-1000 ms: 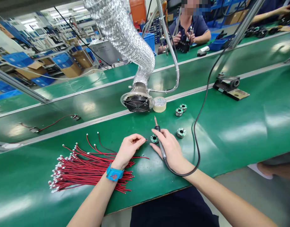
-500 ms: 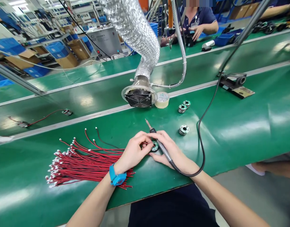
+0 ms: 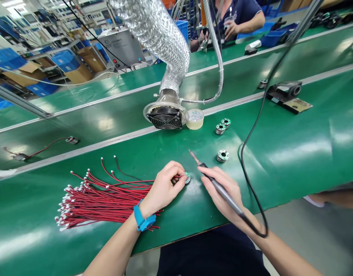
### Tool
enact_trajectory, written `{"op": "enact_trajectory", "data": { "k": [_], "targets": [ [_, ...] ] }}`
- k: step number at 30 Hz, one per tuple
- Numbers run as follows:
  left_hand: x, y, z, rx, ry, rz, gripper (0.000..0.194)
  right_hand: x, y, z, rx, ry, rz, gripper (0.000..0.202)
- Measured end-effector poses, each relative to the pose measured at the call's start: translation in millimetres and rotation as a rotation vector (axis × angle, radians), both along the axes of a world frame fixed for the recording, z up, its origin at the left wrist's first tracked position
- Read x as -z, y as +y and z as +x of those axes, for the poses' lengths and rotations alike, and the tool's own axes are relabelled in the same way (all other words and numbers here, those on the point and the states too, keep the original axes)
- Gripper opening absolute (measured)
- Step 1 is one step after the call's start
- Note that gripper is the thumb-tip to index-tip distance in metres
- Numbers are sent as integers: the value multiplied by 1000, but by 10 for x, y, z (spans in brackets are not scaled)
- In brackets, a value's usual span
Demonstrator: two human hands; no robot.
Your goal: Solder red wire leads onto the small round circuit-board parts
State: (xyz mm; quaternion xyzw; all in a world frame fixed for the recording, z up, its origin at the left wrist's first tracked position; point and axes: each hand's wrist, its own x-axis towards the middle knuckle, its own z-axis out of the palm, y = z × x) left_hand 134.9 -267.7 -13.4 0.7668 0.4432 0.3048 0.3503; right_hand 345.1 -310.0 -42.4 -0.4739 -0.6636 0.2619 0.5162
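My left hand (image 3: 166,184) pinches a thin red lead (image 3: 178,176) between thumb and forefinger, close to the edge of the green-topped ring (image 3: 188,179), which sits on the bench (image 3: 294,153) just beyond my fingertips and partly hidden by them. I can't tell whether my fingers also touch the ring. If nothing steadies it, a small push from the lead could slide or turn it, leaving the wire end off its place on the board. My right hand (image 3: 222,205) is closed around the grip of the soldering iron (image 3: 215,184), whose bare tip points up and away, clear of the ring. The worst risk, as I judge it, is heat: if that tip is hot, a careless swing to the left could burn my pinching fingers. The black cable (image 3: 245,168) loops by my right forearm; a snag there could jerk the iron off line. The pile of red wires (image 3: 113,199) lies right by my left wrist, so my blue wrist strap (image 3: 144,219) could catch and scatter them. The 3 other rings (image 3: 223,158) stand apart beyond the iron, 2 of them close together; a wide sweep could knock the nearest
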Motion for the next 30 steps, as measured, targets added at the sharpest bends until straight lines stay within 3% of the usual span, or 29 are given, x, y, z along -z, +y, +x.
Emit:
{"op": "enact_trajectory", "data": {
  "k": [3,7,15,20,30],
  "targets": [
    [15,-10,-1,2,14,-9,15,20,-235,68,150,43,-21,21],
    [27,-6,10,-12,19,-8,16,29,-372,77,184,28,43,24],
    [52,-8,21,-33,33,10,16,-96,-285,25,147,-15,77,25],
    [73,-11,28,-47,47,43,15,-70,-304,20,144,-14,112,22],
    [108,-4,23,-39,46,82,14,-21,-303,36,105,65,13,22]
  ]
}}
